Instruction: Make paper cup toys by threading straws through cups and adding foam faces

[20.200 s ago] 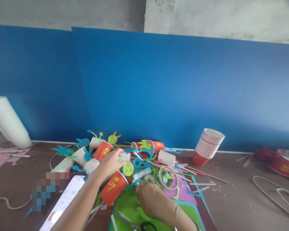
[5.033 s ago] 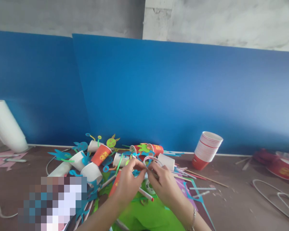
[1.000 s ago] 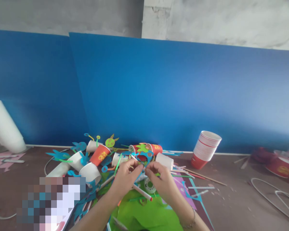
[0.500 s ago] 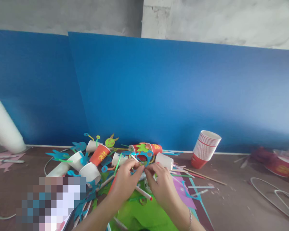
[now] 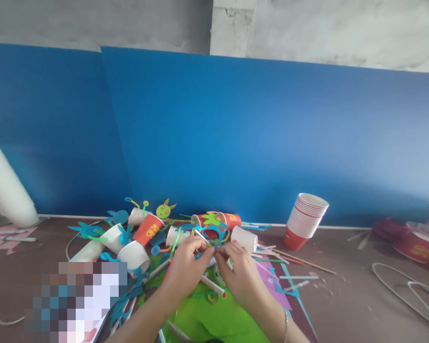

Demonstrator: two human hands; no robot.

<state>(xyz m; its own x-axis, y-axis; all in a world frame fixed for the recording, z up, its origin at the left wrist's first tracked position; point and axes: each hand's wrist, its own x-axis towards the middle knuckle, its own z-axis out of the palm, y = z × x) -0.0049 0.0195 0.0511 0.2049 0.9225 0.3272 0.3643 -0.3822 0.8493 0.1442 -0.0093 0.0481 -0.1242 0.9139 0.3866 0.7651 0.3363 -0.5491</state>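
My left hand (image 5: pixel 189 264) and my right hand (image 5: pixel 239 267) meet at the fingertips in the middle of the table. The fingers of both are pinched together, and whatever small piece is between them is too hidden to name. A white stick with a red end (image 5: pixel 213 287) slants out below my left hand. Just beyond the fingertips is a blue paper cutout (image 5: pixel 219 232). A white paper cup (image 5: pixel 244 239) lies on its side behind my right hand. Green paper (image 5: pixel 214 317) is spread under my wrists.
Decorated cups, one red (image 5: pixel 148 230), lie with paper cutouts at the left. Stacked cups (image 5: pixel 306 216) lean at the right, near thin sticks (image 5: pixel 300 261) and purple paper (image 5: pixel 273 283). A white roll (image 5: pixel 9 190) is far left, a cable (image 5: pixel 389 295) far right. A blue panel (image 5: pixel 236 143) stands behind.
My fingertips have shifted very slightly, and my right forearm has moved a little to the right. The surrounding objects look the same.
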